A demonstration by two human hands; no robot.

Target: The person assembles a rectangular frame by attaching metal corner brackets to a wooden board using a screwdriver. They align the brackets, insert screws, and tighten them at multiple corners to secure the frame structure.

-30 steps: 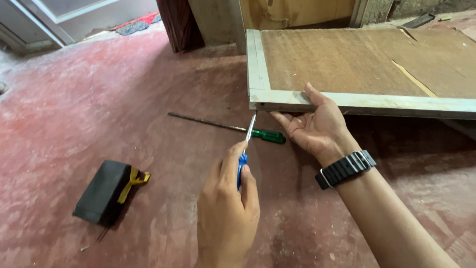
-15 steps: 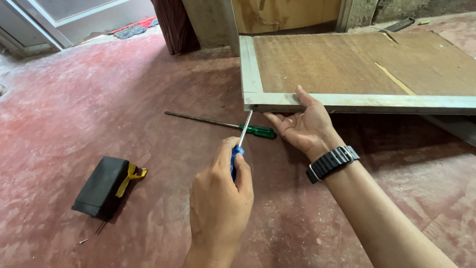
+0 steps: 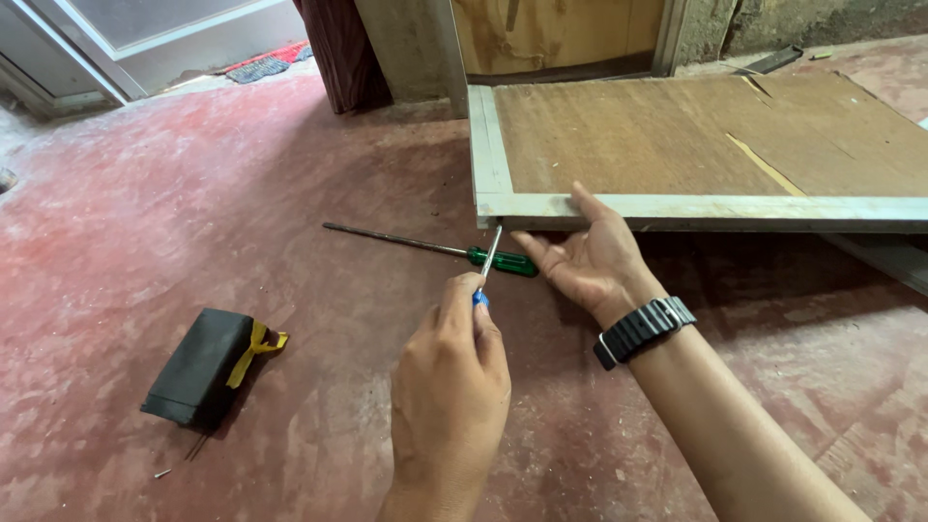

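- Gripping the blue-handled screwdriver (image 3: 486,271), my left hand (image 3: 449,387) aimed its shaft toward one o'clock at the panel (image 3: 677,145) corner.
- My right hand (image 3: 590,261) lay open, palm-up, thumb touching the panel's frame edge.

Black box with yellow strap (image 3: 205,367) on red floor (image 3: 193,193); green-handled screwdriver (image 3: 435,248); dark curtain (image 3: 340,48) beyond.

red floor (image 3: 193,193) | green-handled screwdriver (image 3: 430,246) | black box with yellow strap (image 3: 198,367) | framed wooden panel (image 3: 696,145)
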